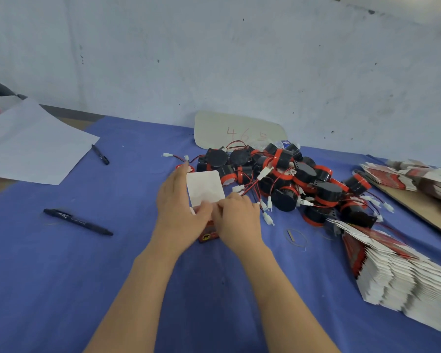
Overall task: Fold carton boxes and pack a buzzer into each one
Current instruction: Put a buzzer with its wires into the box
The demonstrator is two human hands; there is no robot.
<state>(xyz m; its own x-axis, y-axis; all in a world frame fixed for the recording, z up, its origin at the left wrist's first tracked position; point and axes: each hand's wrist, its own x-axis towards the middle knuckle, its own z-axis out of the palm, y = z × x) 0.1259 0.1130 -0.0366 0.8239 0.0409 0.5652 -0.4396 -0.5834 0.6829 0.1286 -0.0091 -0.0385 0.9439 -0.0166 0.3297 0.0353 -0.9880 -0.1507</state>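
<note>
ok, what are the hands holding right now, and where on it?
Both hold one carton box: the left hand grips its left side, the right hand pinches at the base of its raised white flap.

Carton box (205, 187) stood in the grip, white flap raised; black-red wired buzzers (303, 174) lay piled just beyond, rightward.

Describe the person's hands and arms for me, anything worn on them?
The left hand and right hand are bare: no gloves, rings, watch or wristbands show. Both forearms are bare too, no sleeve in view down to the picture's edge.
</note>
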